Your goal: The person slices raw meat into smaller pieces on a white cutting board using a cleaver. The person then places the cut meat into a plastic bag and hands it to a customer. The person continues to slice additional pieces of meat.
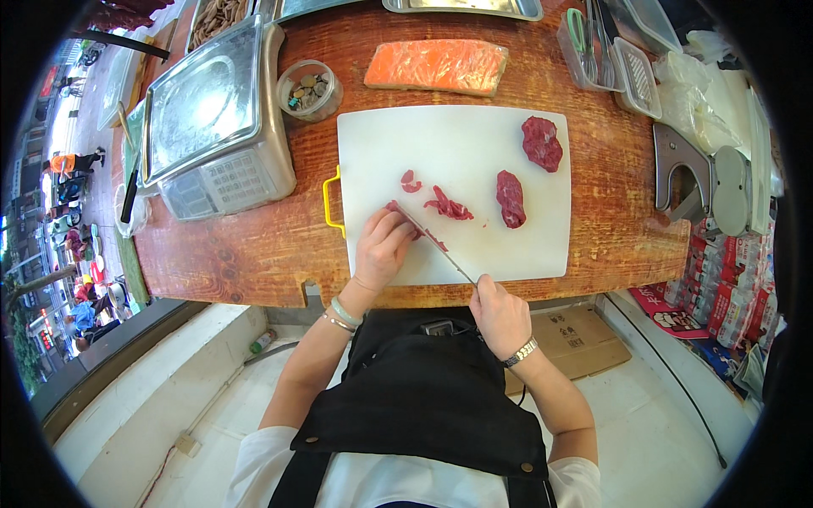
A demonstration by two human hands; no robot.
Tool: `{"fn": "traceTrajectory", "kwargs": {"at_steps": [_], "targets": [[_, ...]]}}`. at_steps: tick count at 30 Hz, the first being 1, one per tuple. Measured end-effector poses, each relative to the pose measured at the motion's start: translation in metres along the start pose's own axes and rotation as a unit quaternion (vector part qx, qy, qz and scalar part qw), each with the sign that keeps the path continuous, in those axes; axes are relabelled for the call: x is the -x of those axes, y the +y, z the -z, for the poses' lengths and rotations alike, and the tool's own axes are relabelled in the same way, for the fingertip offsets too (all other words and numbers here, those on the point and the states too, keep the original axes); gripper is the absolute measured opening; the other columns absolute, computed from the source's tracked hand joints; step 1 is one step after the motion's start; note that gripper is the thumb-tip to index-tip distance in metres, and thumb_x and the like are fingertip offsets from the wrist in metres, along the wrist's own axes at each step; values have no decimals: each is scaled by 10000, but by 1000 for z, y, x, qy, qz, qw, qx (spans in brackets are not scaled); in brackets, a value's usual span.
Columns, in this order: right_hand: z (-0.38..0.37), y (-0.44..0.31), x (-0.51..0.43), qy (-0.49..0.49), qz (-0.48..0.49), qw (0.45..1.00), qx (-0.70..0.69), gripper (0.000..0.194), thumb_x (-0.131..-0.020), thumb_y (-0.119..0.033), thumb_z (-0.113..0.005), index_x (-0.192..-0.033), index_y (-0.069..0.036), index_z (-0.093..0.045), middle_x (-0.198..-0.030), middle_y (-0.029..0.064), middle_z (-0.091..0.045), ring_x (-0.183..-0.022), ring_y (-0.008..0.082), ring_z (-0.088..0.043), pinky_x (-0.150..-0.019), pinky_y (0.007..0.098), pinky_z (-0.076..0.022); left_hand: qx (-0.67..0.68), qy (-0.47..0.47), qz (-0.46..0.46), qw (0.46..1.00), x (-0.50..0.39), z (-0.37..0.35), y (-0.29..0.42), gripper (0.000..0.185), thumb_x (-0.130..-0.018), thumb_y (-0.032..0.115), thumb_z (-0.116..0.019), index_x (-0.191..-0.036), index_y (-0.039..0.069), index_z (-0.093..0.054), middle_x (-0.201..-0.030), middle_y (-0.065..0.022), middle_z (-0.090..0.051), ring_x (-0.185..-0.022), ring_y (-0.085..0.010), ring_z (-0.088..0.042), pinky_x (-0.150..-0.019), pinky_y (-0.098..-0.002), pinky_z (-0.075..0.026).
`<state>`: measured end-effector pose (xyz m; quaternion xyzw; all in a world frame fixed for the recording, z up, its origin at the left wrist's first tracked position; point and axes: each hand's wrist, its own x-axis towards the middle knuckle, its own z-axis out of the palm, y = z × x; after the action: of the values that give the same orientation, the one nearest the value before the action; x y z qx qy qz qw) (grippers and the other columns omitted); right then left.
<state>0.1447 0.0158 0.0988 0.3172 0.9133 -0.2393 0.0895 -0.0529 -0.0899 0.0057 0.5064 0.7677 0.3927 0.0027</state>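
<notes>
On the wooden table lies a white plastic cutting board (pixel 444 136) with a yellow handle (pixel 330 201) at its left side. My right hand (pixel 503 317) is closed round the handle of a knife (pixel 448 253), whose blade slants up and left across the board. My left hand (pixel 384 247) presses a piece of raw red meat (pixel 395 207) at the blade's far end; the fingers cover most of that piece. Thin meat strips (pixel 450 206) and small scraps (pixel 411 181) lie beyond the blade. Two larger meat pieces, one nearer (pixel 510 199) and one farther (pixel 542 144), rest at the board's right.
A scale with a clear cover (pixel 219 159) and a tub of coins (pixel 310 90) stand left. Behind the board lies an orange wrapped block (pixel 436 65). At right are a utensil container (pixel 587 51), a grater box (pixel 638 79) and a metal press-like tool (pixel 683 168).
</notes>
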Motion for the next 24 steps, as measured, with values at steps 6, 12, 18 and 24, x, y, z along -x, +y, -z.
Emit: {"fn": "traceTrajectory", "kwargs": {"at_steps": [6,12,18,24], "targets": [[-2,-6,-17,-52,2,999,5,153,-835,-128,-589,-850,-49,-458,-688,153,-608,-566,356,-610,-491,446,-489,2,-13,19,1000,-1,1,1,231,-688,-21,-676,-911,38,-675,-991,-103,-616,-1008,-316,-570,-844,-386,-492],[-28,-36,-81,-10,43,999,-13,128,-847,-125,-564,-879,-50,-465,-701,171,-618,-603,363,-625,-526,459,-503,-2,-22,22,1000,-3,1,0,242,-698,-11,-669,-930,56,-683,-1026,-98,-624,-1024,-319,-567,-849,-387,-497],[-20,-11,-41,-34,15,999,11,139,-851,-135,-565,-876,-47,-462,-683,170,-613,-591,371,-617,-515,472,-492,-11,-24,41,999,-2,4,5,236,-701,14,-694,-931,66,-679,-1039,-94,-609,-1018,-316,-566,-831,-391,-500],[4,22,-9,-5,-9,999,40,163,-862,-145,-581,-856,-52,-448,-636,155,-589,-552,364,-596,-473,455,-472,7,-5,49,999,-5,4,8,262,-661,21,-751,-903,31,-654,-1030,-123,-581,-990,-338,-556,-825,-396,-485]]}}
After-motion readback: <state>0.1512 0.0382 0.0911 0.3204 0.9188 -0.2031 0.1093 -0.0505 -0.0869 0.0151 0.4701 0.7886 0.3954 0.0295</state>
